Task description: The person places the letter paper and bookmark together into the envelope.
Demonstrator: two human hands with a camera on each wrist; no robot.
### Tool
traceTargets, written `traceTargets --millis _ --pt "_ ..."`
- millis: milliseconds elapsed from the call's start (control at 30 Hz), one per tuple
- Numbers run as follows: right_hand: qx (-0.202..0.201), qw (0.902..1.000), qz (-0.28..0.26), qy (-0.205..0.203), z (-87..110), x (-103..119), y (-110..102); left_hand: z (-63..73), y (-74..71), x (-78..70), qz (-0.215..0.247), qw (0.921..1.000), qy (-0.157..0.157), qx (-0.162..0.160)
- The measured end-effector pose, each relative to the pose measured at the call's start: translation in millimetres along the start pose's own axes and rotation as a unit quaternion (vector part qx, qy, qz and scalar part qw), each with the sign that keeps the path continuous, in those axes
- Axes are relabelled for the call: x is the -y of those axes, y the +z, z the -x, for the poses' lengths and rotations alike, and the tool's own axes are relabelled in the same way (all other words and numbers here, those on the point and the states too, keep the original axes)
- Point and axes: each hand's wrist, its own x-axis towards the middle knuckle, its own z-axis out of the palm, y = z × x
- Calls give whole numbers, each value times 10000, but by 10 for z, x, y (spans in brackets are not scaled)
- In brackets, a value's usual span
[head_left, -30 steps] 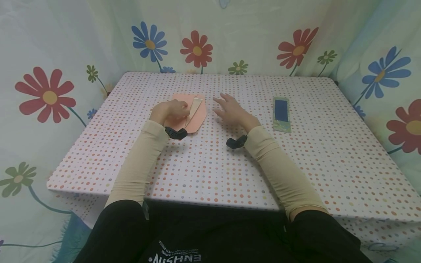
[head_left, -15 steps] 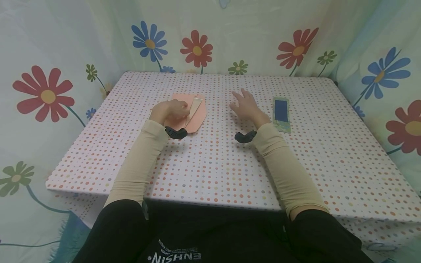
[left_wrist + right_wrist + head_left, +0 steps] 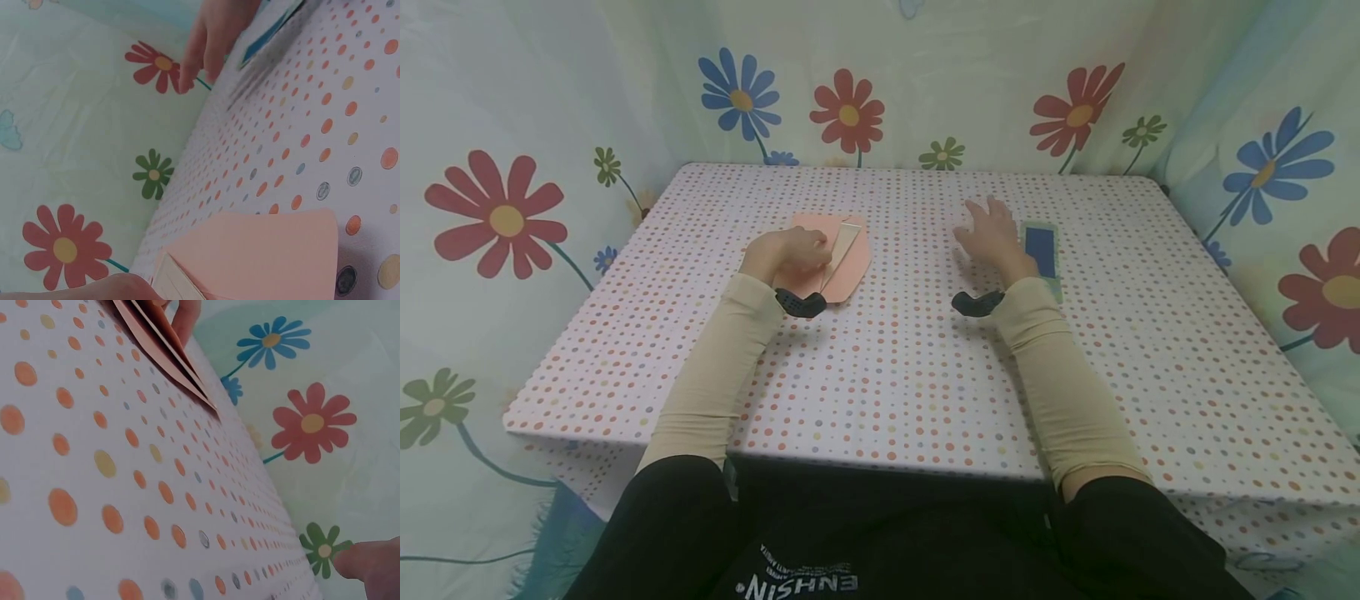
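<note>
A pink folded paper piece, like an envelope [image 3: 850, 271], lies left of centre on the table, a narrow cream strip showing along its opening. My left hand [image 3: 793, 252] holds it with curled fingers at its left part. Seen from the right wrist, its pink layers [image 3: 165, 353] stand slightly apart near the left fingers [image 3: 186, 322]. My right hand [image 3: 992, 236] hovers over the table with fingers spread, holding nothing. Just right of it lies a flat green rectangle with a dark blue panel [image 3: 1041, 250], partly covered by the right wrist in the head view.
A dotted cloth covers the table [image 3: 887, 375], whose near edge runs along the person's body. Flowered curtains [image 3: 985, 83] hang behind and at both sides. Each wrist carries a small black camera mount [image 3: 801, 303].
My right hand has moved rightward, away from the pink envelope and up to the green and blue rectangle. The left hand and the envelope have stayed where they were.
</note>
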Motion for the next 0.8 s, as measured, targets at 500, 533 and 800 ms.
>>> traceTargets --millis 500,533,800 --pt "-489 9887 -292 1388 4 -411 -187 13 7 -12 -100 9999 57 7" --pt "-476 9878 -340 1442 6 -434 -198 10 7 -12 -95 9999 62 13" --pt "-482 9824 -552 1716 74 -539 -291 -28 11 4 27 10000 3 31"
